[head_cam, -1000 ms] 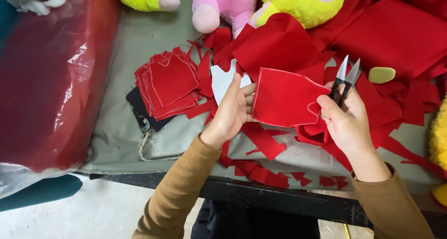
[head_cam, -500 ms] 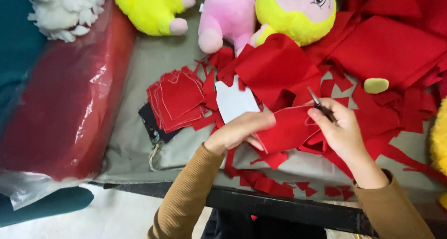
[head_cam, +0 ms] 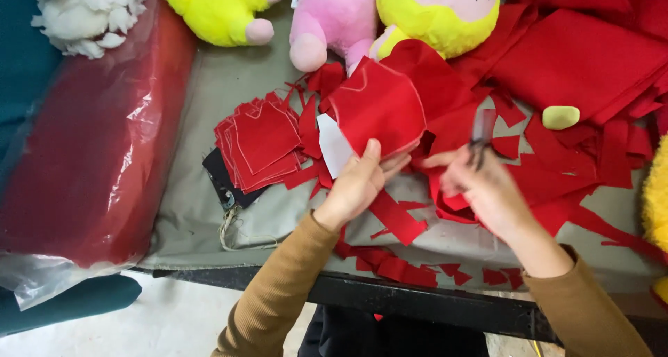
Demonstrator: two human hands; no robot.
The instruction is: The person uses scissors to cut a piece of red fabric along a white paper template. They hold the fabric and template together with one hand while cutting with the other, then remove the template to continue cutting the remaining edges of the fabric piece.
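My left hand [head_cam: 358, 183] pinches the lower edge of a cut red felt piece [head_cam: 379, 106] and holds it upright above the table. A white paper pattern [head_cam: 334, 145] lies just left of that hand. My right hand [head_cam: 487, 190] grips small scissors [head_cam: 480, 138], blurred, their blades pointing up next to the red piece's right edge. A stack of cut red felt pieces [head_cam: 261, 145] with chalk outlines rests to the left on the grey table cover [head_cam: 209, 225].
Red felt scraps [head_cam: 390, 218] litter the cover. Large red felt sheets [head_cam: 584, 58] lie at the back right with a yellow chalk block [head_cam: 560, 117]. Yellow [head_cam: 209, 9] and pink [head_cam: 334, 16] plush toys sit behind. A red fabric roll in plastic [head_cam: 83, 155] lies left.
My left hand has lifted the red piece up and leftward, away from the scrap pile. My right hand with the scissors has shifted left and lower, beside the piece.
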